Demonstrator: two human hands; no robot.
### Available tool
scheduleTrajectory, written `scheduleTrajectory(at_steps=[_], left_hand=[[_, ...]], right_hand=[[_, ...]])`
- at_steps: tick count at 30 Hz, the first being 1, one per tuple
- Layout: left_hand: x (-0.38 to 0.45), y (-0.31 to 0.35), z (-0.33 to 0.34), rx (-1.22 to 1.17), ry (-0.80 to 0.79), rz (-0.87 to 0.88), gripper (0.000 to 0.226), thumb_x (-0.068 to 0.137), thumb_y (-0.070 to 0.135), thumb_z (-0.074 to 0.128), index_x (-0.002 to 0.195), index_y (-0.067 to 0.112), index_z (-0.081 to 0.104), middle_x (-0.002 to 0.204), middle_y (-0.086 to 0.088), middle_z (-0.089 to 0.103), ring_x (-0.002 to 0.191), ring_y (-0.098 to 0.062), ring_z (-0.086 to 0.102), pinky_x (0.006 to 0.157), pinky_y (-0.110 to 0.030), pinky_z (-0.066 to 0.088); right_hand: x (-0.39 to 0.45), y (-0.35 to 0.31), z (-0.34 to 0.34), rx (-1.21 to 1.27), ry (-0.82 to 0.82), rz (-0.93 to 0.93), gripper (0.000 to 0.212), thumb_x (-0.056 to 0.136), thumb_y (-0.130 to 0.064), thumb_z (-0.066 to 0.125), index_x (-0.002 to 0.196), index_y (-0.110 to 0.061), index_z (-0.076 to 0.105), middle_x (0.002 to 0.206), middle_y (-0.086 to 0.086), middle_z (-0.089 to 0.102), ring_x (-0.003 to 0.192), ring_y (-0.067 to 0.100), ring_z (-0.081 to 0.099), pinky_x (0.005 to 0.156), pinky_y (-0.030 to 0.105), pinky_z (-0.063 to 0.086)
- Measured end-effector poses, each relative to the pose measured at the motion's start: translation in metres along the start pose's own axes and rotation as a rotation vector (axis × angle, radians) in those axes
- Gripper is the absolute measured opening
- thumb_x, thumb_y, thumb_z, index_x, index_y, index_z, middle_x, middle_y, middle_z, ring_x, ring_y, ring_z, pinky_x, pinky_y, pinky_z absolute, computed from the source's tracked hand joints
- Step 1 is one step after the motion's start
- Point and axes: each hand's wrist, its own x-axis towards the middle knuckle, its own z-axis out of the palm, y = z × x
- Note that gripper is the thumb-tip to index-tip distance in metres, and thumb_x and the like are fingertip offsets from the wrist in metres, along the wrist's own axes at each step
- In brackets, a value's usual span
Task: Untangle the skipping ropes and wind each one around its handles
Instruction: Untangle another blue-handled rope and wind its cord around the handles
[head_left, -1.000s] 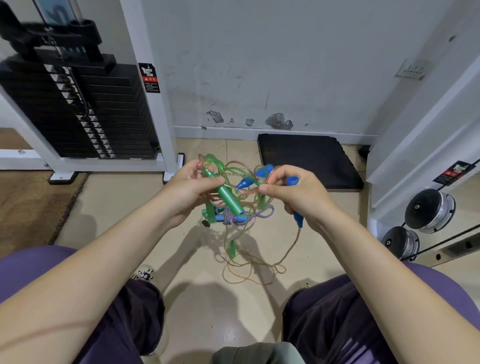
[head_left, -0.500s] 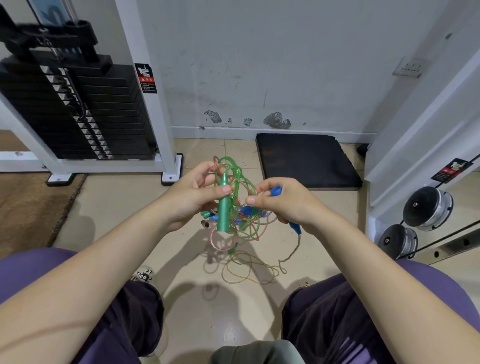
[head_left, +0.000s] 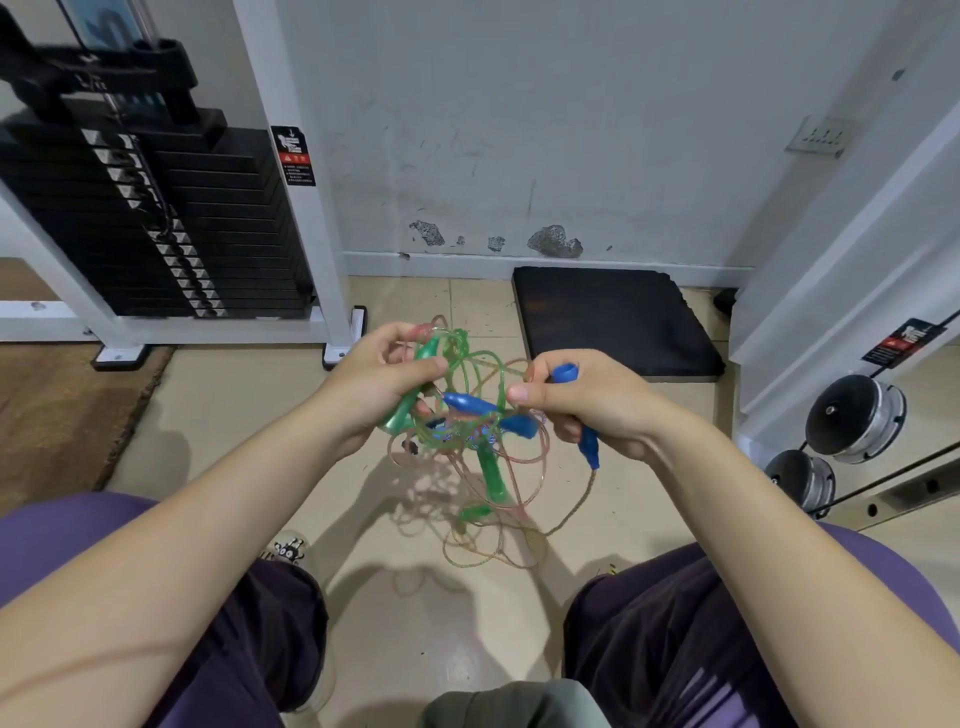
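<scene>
Rope tangle (head_left: 467, 415) between left hand (head_left: 382, 384) and right hand (head_left: 587, 400), above floor (head_left: 234, 415); mat (head_left: 613, 322) behind, weight stack (head_left: 156, 218) far left.

We have one head-worn, wide-angle view, looking forward and down. It sits close above the left hand (head_left: 382, 384) and right hand (head_left: 592, 400); floor (head_left: 249, 415) lies below them, wall (head_left: 571, 130) beyond.
</scene>
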Motion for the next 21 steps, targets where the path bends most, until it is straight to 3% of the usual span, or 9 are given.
scheduleTrajectory(at_steps=[5, 7, 11, 14, 18, 21], left_hand=[[0.007, -0.003, -0.010, 0.039, 0.103, 0.003, 0.012, 0.091, 0.005, 0.065, 0.095, 0.014, 0.058, 0.093, -0.011, 0.064, 0.072, -0.022, 0.062, 0.058, -0.028, 0.055], [0.007, -0.003, -0.010, 0.044, 0.127, 0.005, 0.010, 0.092, 0.006, 0.065, 0.093, 0.013, 0.058, 0.091, -0.010, 0.062, 0.071, -0.021, 0.062, 0.056, -0.027, 0.054], [0.003, -0.001, -0.008, -0.009, 0.096, -0.024, 0.010, 0.093, 0.009, 0.064, 0.097, 0.015, 0.058, 0.088, -0.005, 0.064, 0.069, -0.016, 0.065, 0.067, -0.030, 0.052], [-0.002, 0.004, -0.003, -0.084, 0.031, -0.029, 0.010, 0.094, 0.007, 0.061, 0.098, 0.015, 0.057, 0.089, -0.006, 0.064, 0.067, -0.014, 0.069, 0.062, -0.025, 0.057], [-0.008, 0.008, 0.004, -0.092, -0.036, -0.036, 0.010, 0.094, 0.002, 0.059, 0.100, 0.010, 0.055, 0.088, -0.010, 0.063, 0.062, -0.012, 0.071, 0.051, -0.019, 0.052], [-0.010, 0.007, 0.006, -0.100, -0.079, -0.043, 0.011, 0.093, 0.003, 0.060, 0.101, 0.009, 0.056, 0.090, -0.016, 0.067, 0.068, -0.019, 0.072, 0.057, -0.025, 0.056]], right_hand=[[0.003, -0.001, -0.018, 0.311, 0.241, -0.146, 0.017, 0.087, -0.012, 0.068, 0.078, -0.004, 0.056, 0.046, 0.004, 0.036, 0.040, 0.014, 0.028, 0.043, 0.022, 0.026], [0.003, 0.000, -0.023, 0.364, 0.308, -0.193, 0.015, 0.089, -0.012, 0.066, 0.083, -0.002, 0.057, 0.050, 0.007, 0.040, 0.041, 0.014, 0.028, 0.044, 0.023, 0.025], [0.003, 0.003, -0.021, 0.226, 0.386, -0.137, 0.013, 0.089, -0.011, 0.068, 0.086, -0.007, 0.056, 0.055, -0.002, 0.056, 0.041, 0.013, 0.031, 0.043, 0.022, 0.026], [0.002, 0.002, -0.016, 0.092, 0.472, -0.098, 0.020, 0.083, -0.017, 0.076, 0.091, -0.014, 0.057, 0.062, -0.005, 0.053, 0.043, 0.008, 0.038, 0.043, 0.022, 0.031], [-0.003, -0.004, -0.001, -0.016, 0.383, -0.141, 0.014, 0.081, -0.023, 0.079, 0.082, -0.014, 0.068, 0.071, -0.002, 0.057, 0.047, 0.014, 0.036, 0.047, 0.025, 0.032], [-0.004, -0.005, 0.013, -0.096, 0.235, -0.181, 0.005, 0.084, -0.011, 0.075, 0.088, -0.008, 0.075, 0.063, -0.011, 0.059, 0.041, 0.001, 0.044, 0.045, 0.011, 0.033]])
